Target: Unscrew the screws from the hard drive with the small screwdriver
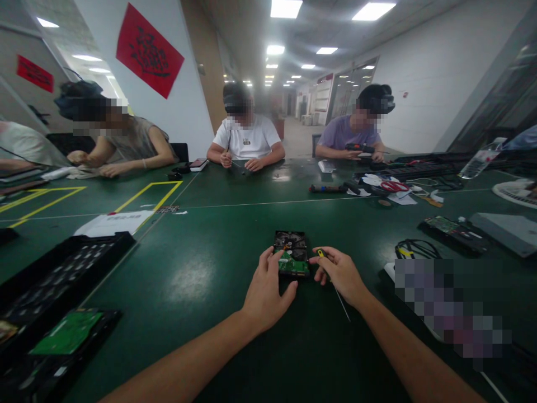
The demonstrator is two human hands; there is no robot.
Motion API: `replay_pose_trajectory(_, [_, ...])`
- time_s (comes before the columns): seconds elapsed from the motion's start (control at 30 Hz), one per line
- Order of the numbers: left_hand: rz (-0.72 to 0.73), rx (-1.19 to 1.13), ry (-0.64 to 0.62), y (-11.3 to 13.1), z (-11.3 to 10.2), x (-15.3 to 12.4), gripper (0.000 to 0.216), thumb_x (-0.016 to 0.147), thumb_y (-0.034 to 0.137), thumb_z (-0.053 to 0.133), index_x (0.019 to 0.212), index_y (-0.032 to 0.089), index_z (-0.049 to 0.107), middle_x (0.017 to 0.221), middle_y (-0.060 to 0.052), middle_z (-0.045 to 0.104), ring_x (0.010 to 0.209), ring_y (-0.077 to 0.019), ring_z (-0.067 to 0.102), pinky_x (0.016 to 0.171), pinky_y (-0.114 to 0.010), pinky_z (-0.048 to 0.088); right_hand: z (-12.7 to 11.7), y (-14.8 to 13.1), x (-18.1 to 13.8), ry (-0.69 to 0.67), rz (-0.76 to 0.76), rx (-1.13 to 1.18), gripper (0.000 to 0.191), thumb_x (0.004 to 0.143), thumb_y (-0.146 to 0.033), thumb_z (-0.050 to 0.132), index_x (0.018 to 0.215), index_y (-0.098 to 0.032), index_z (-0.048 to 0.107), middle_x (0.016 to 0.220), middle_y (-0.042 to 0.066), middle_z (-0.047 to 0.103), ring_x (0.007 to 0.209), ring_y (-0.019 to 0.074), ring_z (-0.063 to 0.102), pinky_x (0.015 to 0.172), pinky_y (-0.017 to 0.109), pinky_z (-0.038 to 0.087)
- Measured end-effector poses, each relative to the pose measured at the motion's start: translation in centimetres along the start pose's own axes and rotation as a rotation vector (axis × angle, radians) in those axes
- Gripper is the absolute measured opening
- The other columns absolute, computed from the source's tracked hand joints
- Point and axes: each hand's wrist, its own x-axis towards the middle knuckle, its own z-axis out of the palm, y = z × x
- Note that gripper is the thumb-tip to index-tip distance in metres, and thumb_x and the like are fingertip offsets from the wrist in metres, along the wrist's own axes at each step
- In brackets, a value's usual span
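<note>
In front of me a hard drive (297,262) lies on the green table, its green circuit board and dark metal casing facing up. My left hand (268,291) is at its left edge, fingers spread and fingertips resting on it. The thumb of that hand is stretched out by the front edge. To the right of the drive, my right hand (339,273) is closed on a screwdriver (321,253) with a yellow and black handle. Its thin shaft slants back towards me, away from the drive. Fingertips of my right hand are close to the drive's right side; contact is unclear.
A black tray (126,240) and another hard drive (69,333) lie at left. On the right are a drive (453,232), a black cable (417,247) and a blurred-out object (444,302). Across the table (226,224) several people work; a bottle (482,158) is tilted at far right.
</note>
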Motion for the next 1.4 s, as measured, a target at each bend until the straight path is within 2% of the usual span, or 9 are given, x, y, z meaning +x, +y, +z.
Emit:
replay_pose_trajectory(0.17, [0.008,0.039,0.028,0.0,0.3,-0.1,0.074,0.092,0.033,0.070,0.158,0.028,0.036,0.169,-0.016,0.030,0.144,-0.0389,0.056,0.115,-0.059,0.053,0.1,-0.7,-0.1,-0.011,0.009,-0.016,0.039,0.089,-0.035,0.071,0.122,-0.014,0.067,0.086,0.007,0.079,0.062,0.0167,0.072,0.050,0.026,0.050])
replay_pose_trajectory(0.47, [0.060,0.068,0.022,0.3,0.1,0.2,0.065,0.094,0.031,0.066,0.154,0.026,0.040,0.167,-0.016,0.035,0.144,-0.0382,0.056,0.115,-0.058,0.054,-0.2,-0.4,0.4,-0.038,0.011,0.071,0.041,0.088,-0.034,0.073,0.123,-0.014,0.065,0.087,0.007,0.077,0.064,0.0170,0.073,0.051,0.026,0.051])
replay_pose_trajectory(0.67, [0.102,0.070,-0.008,0.1,0.1,0.3,0.066,0.095,0.033,0.067,0.155,0.027,0.041,0.168,-0.016,0.035,0.148,-0.0383,0.052,0.117,-0.058,0.051,-0.6,-0.4,0.9,-0.053,0.013,0.108,0.037,0.088,-0.033,0.074,0.119,-0.016,0.066,0.094,0.008,0.077,0.063,0.0150,0.071,0.049,0.024,0.049])
replay_pose_trajectory(0.83, [0.112,0.081,-0.038,-0.3,-0.1,1.1,0.063,0.096,0.036,0.065,0.154,0.026,0.042,0.168,-0.016,0.034,0.148,-0.0377,0.051,0.118,-0.058,0.050,-0.8,-0.6,2.2,-0.015,0.071,0.144,0.030,0.091,-0.028,0.069,0.119,-0.018,0.064,0.114,0.014,0.078,0.061,0.0139,0.072,0.049,0.024,0.051])
replay_pose_trajectory(0.97, [0.124,0.097,-0.054,-0.6,-0.4,1.6,0.063,0.097,0.036,0.064,0.155,0.026,0.042,0.168,-0.017,0.036,0.148,-0.0377,0.051,0.119,-0.059,0.049,-0.9,-0.4,3.5,0.053,0.071,0.124,0.031,0.095,-0.034,0.066,0.122,-0.020,0.060,0.112,0.013,0.079,0.059,0.0148,0.072,0.050,0.026,0.054])
replay_pose_trajectory(1.1, [0.148,0.155,-0.065,-0.8,-0.6,1.6,0.063,0.097,0.038,0.064,0.155,0.024,0.044,0.167,-0.016,0.039,0.148,-0.0389,0.051,0.119,-0.059,0.049,-0.9,0.0,3.4,0.193,-0.061,0.209,0.040,0.094,-0.049,0.067,0.123,-0.022,0.056,0.105,0.008,0.079,0.051,0.0111,0.063,0.037,0.020,0.033])
replay_pose_trajectory(1.17, [0.177,0.203,-0.043,-0.8,-0.7,1.7,0.062,0.096,0.039,0.066,0.153,0.024,0.048,0.166,-0.016,0.042,0.151,-0.0408,0.047,0.123,-0.063,0.043,-1.0,0.1,2.7,0.192,-0.078,0.213,0.050,0.092,-0.054,0.071,0.128,-0.024,0.054,0.098,0.005,0.078,0.053,0.0131,0.064,0.036,0.020,0.028])
replay_pose_trajectory(1.3, [0.251,0.241,-0.034,-0.6,-0.6,1.9,0.056,0.097,0.039,0.065,0.149,0.023,0.055,0.161,-0.015,0.049,0.155,-0.0387,0.040,0.128,-0.061,0.037,-1.4,-0.4,1.5,0.172,-0.130,0.213,0.071,0.087,-0.059,0.078,0.142,-0.026,0.047,0.089,0.001,0.075,0.064,0.0179,0.071,0.049,0.025,0.049])
replay_pose_trajectory(1.4, [0.309,0.236,-0.064,-0.4,-0.6,2.0,0.055,0.097,0.039,0.066,0.149,0.024,0.057,0.156,-0.014,0.055,0.153,-0.0374,0.041,0.128,-0.060,0.037,-1.7,-1.1,1.2,0.165,-0.192,0.192,0.078,0.087,-0.054,0.080,0.150,-0.029,0.043,0.093,0.000,0.073,0.072,0.0196,0.074,0.061,0.031,0.059])
